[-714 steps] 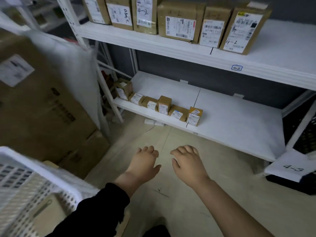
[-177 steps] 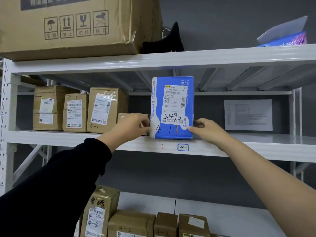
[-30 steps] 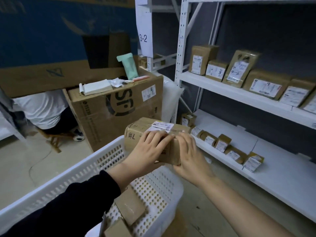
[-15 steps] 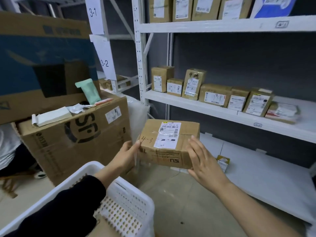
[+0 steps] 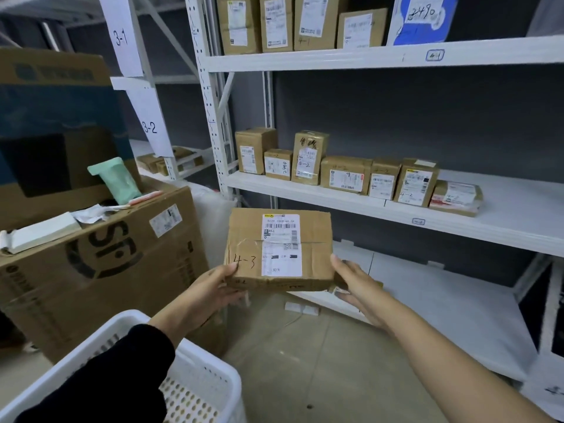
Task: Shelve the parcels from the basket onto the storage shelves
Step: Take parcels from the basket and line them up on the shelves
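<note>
A brown cardboard parcel (image 5: 279, 248) with a white label and "4-3" handwritten on it is held in the air between both hands. My left hand (image 5: 210, 296) grips its lower left corner, thumb on top. My right hand (image 5: 357, 288) holds its right side from below. The white perforated basket (image 5: 201, 383) is at the bottom left, under my left sleeve. The white storage shelves (image 5: 381, 206) stand ahead: the middle shelf carries a row of small parcels marked "4-2" (image 5: 346, 175), the top shelf holds taller boxes and a blue parcel (image 5: 422, 19).
A large brown carton (image 5: 100, 264) with a green packet and papers on top stands at the left, next to the basket. The bottom shelf board (image 5: 442, 303) lies low behind the parcel. Tags "3-1" and "3-2" hang on the left rack. Beige floor lies below.
The parcel has been lifted out of the basket and turned label-up. The view has swung right and up toward the shelves, and the parcel sits a little higher and closer to them.
</note>
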